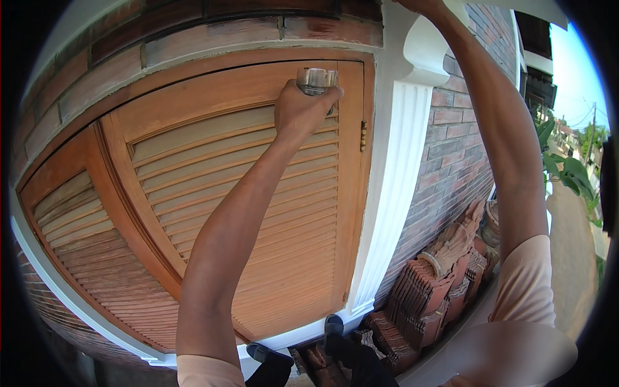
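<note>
Outdoors, close to a brick wall (445, 135) and an orange-brown louvred shutter (296, 226). Gripping a clear cup (316, 79) in the left hand (302, 109), in front of the shutter's top rail (213, 100), near its upper right corner and a brass-coloured hinge (363, 137). Holding the right hand (416, 4) high beside a white fluted column (400, 161), mostly cut off by the top edge, so cannot tell whether spread or closed. Standing in dark shoes (333, 325) near stacked reddish roof tiles (412, 297), with green leaves (574, 173) and a road (572, 245) farther right
</note>
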A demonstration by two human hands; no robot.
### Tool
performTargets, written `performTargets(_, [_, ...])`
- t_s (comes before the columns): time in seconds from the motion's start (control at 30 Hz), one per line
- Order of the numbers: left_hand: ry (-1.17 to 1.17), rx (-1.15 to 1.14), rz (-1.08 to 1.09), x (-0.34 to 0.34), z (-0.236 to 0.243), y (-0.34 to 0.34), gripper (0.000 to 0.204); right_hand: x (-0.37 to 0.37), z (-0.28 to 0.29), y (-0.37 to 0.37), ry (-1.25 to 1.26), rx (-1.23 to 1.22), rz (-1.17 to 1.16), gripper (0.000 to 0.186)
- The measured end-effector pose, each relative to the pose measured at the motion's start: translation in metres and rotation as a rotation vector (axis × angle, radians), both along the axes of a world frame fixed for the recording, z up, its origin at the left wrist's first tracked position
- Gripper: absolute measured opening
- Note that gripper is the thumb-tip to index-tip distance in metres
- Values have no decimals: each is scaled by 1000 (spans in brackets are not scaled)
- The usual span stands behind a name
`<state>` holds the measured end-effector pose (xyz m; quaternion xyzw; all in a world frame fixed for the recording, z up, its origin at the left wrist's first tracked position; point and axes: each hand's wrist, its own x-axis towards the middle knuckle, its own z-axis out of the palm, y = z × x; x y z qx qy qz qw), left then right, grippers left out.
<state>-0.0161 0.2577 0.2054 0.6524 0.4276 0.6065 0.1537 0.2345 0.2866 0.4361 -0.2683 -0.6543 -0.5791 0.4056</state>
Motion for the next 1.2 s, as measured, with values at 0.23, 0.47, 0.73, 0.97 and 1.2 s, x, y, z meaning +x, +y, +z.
performTargets(0.23, [14,-15,4,7,1,-1,48,-70,-19,-26,110,15,229,26])
performTargets(0.47, [37,-38,-29,10,-3,-5,48,-46,-42,-44,483,9,271,20])
performTargets(0.73, [41,-7,-33,6,-10,-7,45,-54,-71,0,421,-65,343,24])
performTargets(0.97, [57,87,24,-3,-16,-11,40,-10,-75,-16,550,-175,488,23])
performTargets(1.2, [38,17,-29,-9,-15,-11,50,-3,-55,-7,-86,-146,-8,25])
